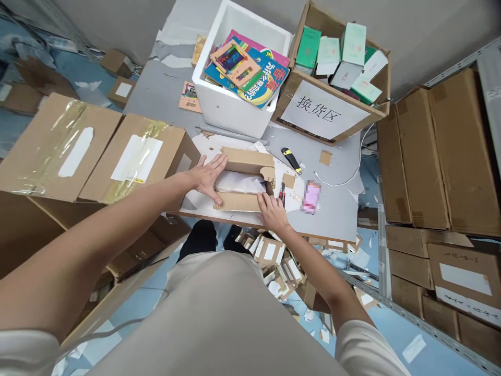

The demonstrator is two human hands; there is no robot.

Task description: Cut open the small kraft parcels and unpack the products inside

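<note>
An opened cardboard box (256, 201) lies on the table near its front edge, with its long flaps folded outward. Inside it is something in whitish, translucent wrapping (239, 183); what is wrapped cannot be made out. My left hand (207, 178) spreads across the box's left end, fingers on the far flap and thumb by the near one. At the right end of the near flap, my right hand (274, 213) has its fingers bent over the cardboard. A utility knife (291, 160) in black and yellow rests beyond the box, to the right.
Behind stand a white foam box (235, 117) with colourful booklets and a carton (285, 99) of green-and-white boxes. Taped cartons (113, 141) crowd the left, and shelved cartons (422, 156) the right. A white cable (344, 183) and a blurred pink item (311, 197) lie on the table.
</note>
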